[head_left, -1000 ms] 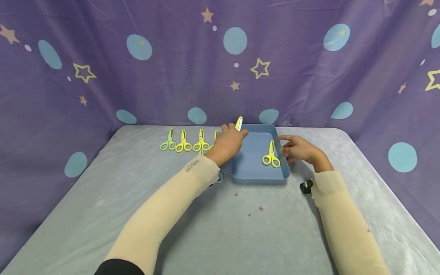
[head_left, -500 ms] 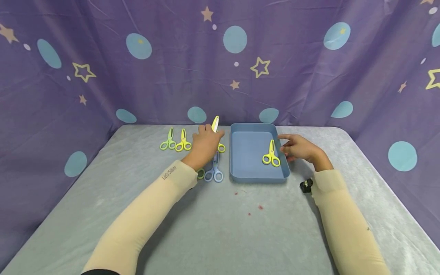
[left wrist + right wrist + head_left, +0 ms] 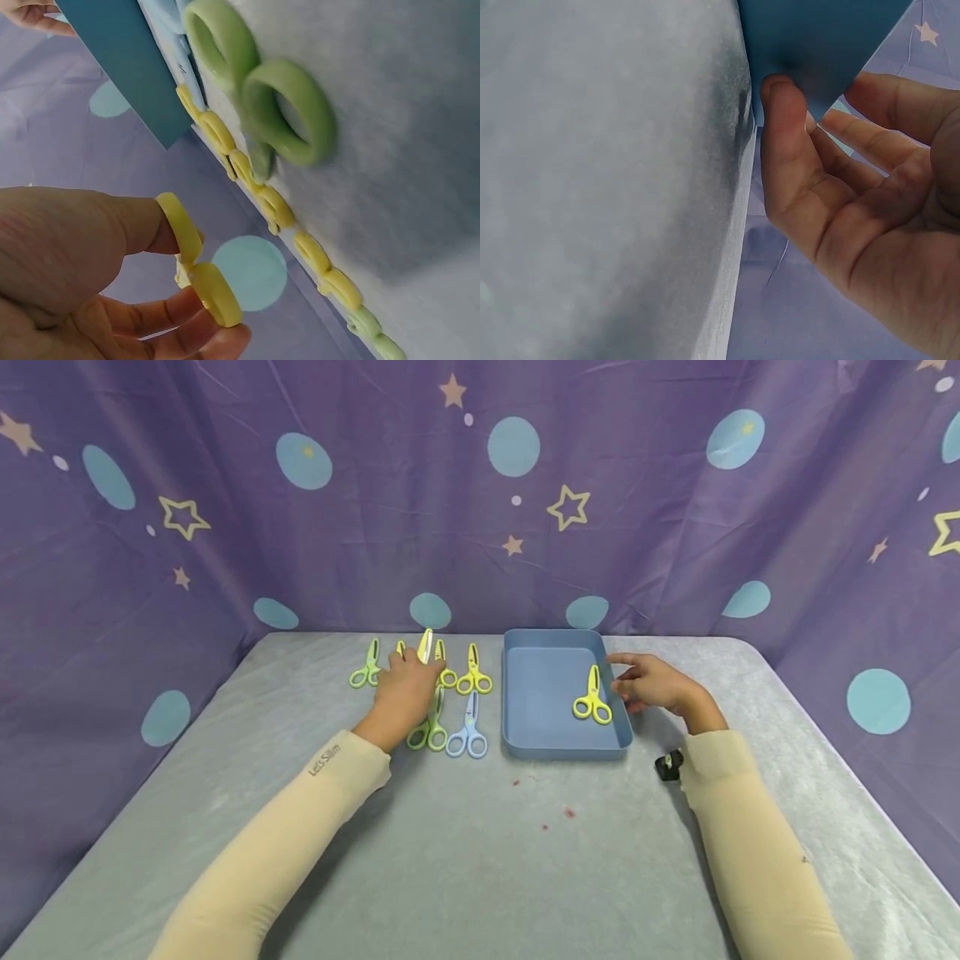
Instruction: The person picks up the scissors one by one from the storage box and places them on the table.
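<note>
My left hand [image 3: 405, 689] holds yellow scissors [image 3: 214, 289] by the handle loops, blade pointing away. It hangs over the back row, hiding most of one yellow pair there. That row shows light green scissors [image 3: 365, 670] at the left end and yellow scissors [image 3: 474, 677] at the right. In front of it lie green scissors [image 3: 429, 731] and light blue scissors [image 3: 468, 735]. Inside the blue tray [image 3: 562, 753] rests another yellow pair of scissors [image 3: 592, 702]. My right hand [image 3: 652, 683] touches the tray's right wall, its fingers loosely extended at the rim in the right wrist view.
Grey cloth covers the table [image 3: 480, 860], with small red marks in front of the tray. A small black object [image 3: 668, 766] is beside my right sleeve. A purple patterned curtain [image 3: 360, 543] stands around the back and sides.
My left hand has moved left from the tray's left edge to above the scissors row, still holding the yellow scissors. My right hand stays at the tray.
</note>
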Demonstrator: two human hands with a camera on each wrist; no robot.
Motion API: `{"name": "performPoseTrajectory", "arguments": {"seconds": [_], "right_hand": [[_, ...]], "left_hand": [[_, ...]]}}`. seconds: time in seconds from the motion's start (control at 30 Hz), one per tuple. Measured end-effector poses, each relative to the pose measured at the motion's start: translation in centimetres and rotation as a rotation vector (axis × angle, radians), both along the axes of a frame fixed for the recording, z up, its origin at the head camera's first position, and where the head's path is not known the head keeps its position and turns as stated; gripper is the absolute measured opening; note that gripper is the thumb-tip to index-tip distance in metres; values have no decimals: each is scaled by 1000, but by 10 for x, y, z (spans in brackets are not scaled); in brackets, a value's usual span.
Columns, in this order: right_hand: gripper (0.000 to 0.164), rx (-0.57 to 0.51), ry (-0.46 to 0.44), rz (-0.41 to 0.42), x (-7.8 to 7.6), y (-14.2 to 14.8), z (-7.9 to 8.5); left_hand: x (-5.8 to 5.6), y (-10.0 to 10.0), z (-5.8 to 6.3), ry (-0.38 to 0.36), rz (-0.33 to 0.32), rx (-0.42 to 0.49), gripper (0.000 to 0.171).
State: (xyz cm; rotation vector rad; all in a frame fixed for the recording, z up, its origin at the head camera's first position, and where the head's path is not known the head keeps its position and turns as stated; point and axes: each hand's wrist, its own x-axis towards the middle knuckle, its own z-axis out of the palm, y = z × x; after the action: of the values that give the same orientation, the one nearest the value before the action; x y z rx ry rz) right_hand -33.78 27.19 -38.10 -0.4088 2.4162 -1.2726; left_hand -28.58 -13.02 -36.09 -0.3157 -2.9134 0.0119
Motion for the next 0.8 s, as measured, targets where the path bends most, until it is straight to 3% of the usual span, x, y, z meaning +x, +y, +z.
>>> {"name": "performPoseTrajectory", "arguments": {"seconds": [0.43, 0.7, 0.8], "right_hand": [[65, -17, -2, -1, 2, 1, 0], [65, -10, 3, 8, -1, 1, -1], [65, -11, 4, 6, -1, 2, -3]], "left_hand": [[18, -13, -13, -175, 10, -42, 34], [24, -23, -12, -259, 34, -51, 45], [25, -27, -13, -293, 26, -68, 42]]}}
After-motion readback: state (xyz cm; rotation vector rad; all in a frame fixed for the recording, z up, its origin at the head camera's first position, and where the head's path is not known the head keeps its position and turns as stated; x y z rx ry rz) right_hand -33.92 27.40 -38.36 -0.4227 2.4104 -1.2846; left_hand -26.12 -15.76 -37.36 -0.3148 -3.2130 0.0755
